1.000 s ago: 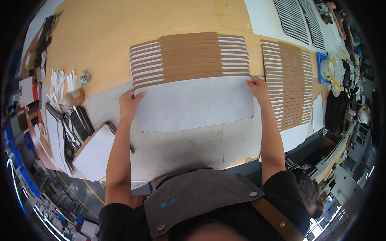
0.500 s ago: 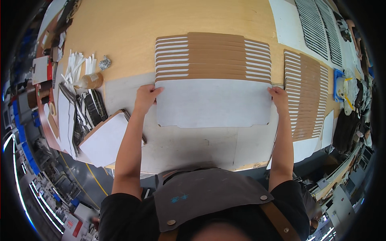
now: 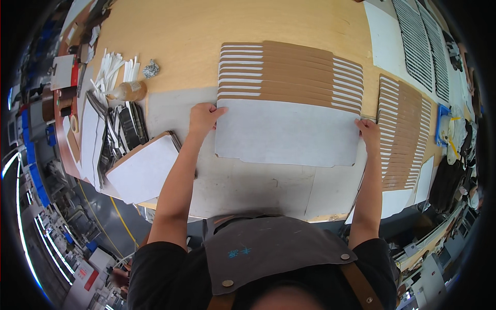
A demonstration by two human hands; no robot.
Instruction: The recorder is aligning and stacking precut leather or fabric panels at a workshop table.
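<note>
Apron (image 3: 294, 243), blue lettering (image 3: 239, 253), both hands (image 3: 204, 118) (image 3: 368, 132) gripping white panel (image 3: 287, 134).

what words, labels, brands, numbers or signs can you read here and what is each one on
Grey apron: blue characters on its bib, which I won't copy out.
Tan bottle: any label is too small to read.
White panel with a red patch, lower left: any marks are too blurred to read.
White sheet between the left hand and right hand: no writing shows.
</note>
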